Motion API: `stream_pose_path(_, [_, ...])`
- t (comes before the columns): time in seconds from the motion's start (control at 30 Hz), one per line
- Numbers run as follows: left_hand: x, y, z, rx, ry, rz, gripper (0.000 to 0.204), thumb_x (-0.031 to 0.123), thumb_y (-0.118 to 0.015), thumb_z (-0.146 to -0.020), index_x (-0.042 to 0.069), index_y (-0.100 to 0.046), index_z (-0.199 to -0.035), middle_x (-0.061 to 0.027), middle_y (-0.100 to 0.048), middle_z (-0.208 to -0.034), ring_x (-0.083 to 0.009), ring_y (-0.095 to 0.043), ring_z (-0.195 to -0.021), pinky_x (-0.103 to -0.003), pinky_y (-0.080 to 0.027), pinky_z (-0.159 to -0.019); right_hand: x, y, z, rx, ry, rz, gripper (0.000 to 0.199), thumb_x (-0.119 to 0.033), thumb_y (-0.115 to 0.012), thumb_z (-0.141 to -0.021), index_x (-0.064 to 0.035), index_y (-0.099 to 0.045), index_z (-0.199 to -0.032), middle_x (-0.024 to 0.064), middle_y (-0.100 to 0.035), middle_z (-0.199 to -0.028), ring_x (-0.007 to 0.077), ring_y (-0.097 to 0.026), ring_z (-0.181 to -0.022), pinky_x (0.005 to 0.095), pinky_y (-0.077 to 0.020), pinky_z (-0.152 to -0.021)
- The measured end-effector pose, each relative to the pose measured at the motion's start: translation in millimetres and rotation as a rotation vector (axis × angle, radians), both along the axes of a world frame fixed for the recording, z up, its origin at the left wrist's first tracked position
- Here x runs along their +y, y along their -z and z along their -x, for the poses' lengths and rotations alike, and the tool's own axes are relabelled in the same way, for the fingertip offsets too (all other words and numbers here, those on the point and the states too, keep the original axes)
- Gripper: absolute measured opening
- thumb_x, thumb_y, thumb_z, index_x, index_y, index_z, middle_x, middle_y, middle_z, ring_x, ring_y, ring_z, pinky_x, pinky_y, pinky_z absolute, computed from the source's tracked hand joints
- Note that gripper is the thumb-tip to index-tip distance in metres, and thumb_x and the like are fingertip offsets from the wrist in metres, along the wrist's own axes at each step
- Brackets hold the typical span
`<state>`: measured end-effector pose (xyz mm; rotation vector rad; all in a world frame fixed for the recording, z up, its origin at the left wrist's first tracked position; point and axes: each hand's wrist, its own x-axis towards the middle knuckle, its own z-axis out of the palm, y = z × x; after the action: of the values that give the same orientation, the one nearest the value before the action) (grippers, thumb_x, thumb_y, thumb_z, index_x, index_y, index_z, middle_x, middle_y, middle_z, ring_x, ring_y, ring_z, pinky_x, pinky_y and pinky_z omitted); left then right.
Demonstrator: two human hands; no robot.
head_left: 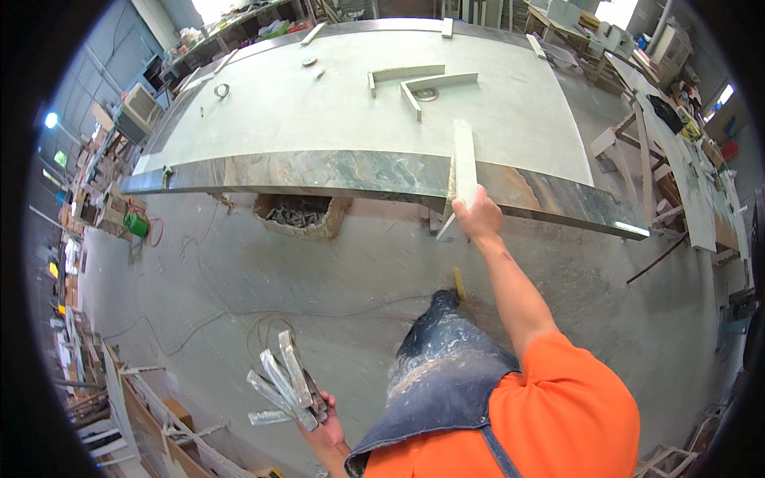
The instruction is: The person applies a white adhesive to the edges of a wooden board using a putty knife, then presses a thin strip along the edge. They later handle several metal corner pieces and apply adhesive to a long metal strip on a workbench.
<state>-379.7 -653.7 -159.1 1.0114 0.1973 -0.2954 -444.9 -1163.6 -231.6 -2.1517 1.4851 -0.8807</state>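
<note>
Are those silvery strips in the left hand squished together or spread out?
Spread out: the silvery strips fan apart at their far ends, though the left hand holds them bunched at the other end.

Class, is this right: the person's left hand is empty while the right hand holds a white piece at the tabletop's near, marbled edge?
The left hand is not empty: the head view shows it holding several grey strips. The right hand does hold a white piece at the near, marbled edge.
</note>
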Motion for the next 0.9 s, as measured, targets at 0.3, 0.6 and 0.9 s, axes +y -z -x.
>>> stream_pose_path(0.3, [10, 38, -5, -0.041, 0.018, 0.120, 0.048, 0.009, -0.066, -0.095, 0.007, -0.051, -0.140, -0.0114, -0.061, -0.132, -0.0211, -0.061, -0.094, -0.037, -0.048, -0.075, -15, 30, -2, 0.009, 0.066, -0.007, 0.060, -0.040, -0.071, -0.078, -0.0024, -0.053, -0.120, 0.0239, -0.071, -0.092, 0.0435, -0.069, -0.083, 0.0517, -0.0557, -0.075])
stream_pose_path(0.6, [-30, 3, -12, -0.052, -0.046, 0.050, 0.046, 0.022, -0.073, -0.089, 0.003, -0.061, -0.128, -0.0142, -0.066, -0.120, -0.0257, -0.065, -0.086, -0.039, -0.050, -0.072, -6, -26, 14, 0.208, 0.061, -0.344, 0.066, -0.044, -0.076, -0.079, 0.0013, -0.053, -0.121, 0.0265, -0.070, -0.107, 0.0433, -0.069, -0.101, 0.0516, -0.0537, -0.089])
stream_pose_path(0.9, [-27, -10, 11, 0.011, -0.025, 0.179, 0.050, 0.042, -0.067, -0.092, 0.001, -0.065, -0.120, -0.0169, -0.070, -0.110, -0.0302, -0.069, -0.087, -0.043, -0.056, -0.071, -11, -58, 36, 0.306, 0.141, -0.363, 0.068, -0.039, -0.076, -0.071, 0.0097, -0.057, -0.114, 0.0313, -0.068, -0.112, 0.0452, -0.066, -0.108, 0.0488, -0.0508, -0.097])
